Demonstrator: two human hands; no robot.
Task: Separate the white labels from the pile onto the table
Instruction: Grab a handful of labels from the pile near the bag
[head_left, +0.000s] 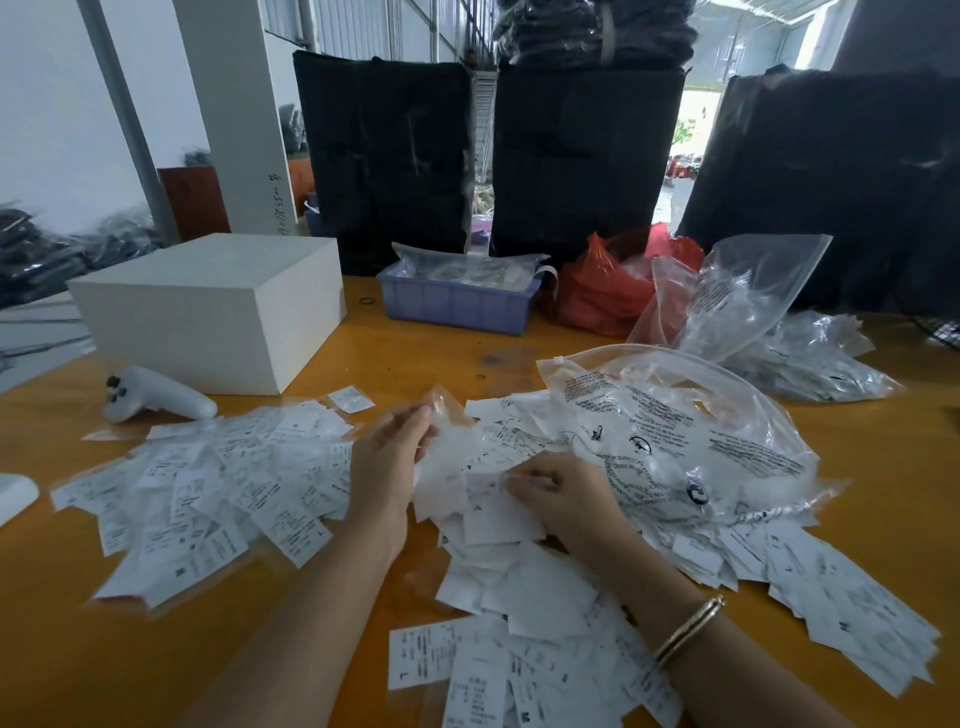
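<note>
Clear plastic bag (675, 431), right of centre on the table: printed black warning text, of which "SUFFOCA…" and "CRIBS" are legible. White labels (208, 499): black print too small to read; single letters "L" and "M" near the front edge.

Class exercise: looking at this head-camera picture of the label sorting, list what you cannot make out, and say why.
- Print on the white labels: too small and blurred.
- What the left hand holds: motion blur.
- Contents of the blue tray: covered by clear plastic.
- White object: cut off by the left edge.
- Contents of the red bag: hidden by its own folds.
</note>
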